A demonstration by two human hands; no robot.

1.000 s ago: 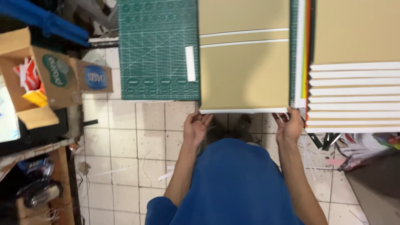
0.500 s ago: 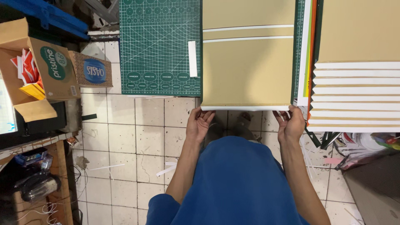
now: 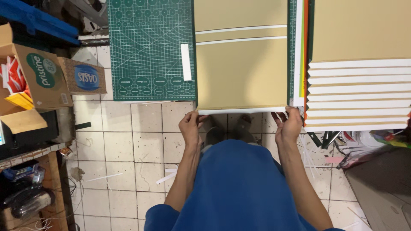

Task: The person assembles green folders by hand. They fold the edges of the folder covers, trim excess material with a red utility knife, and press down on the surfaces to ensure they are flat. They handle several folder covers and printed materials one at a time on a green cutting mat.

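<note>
Presently a large tan board, edged in white along its near side and crossed by two white strips further up, is held by its near corners. The left hand is closed on the near left corner, fingers curled at the white edge; the right hand is closed on the near right corner in the same way. The board lies flat on a green cutting mat, its near edge hanging just past the mat's front and over the floor. As far as can be judged, the board is already lined up square with the mat's grid, and nothing has yet been cut or folded along its near edge. A short white strip lies on the mat just beside the board's left side.

To the right, a stack of tan boards is fanned so that their white edges show in steps, with coloured sheets wedged between it and the held board. Below, a tiled floor is littered with white paper scraps. To the left, open cardboard boxes are set near a cluttered wooden shelf.
</note>
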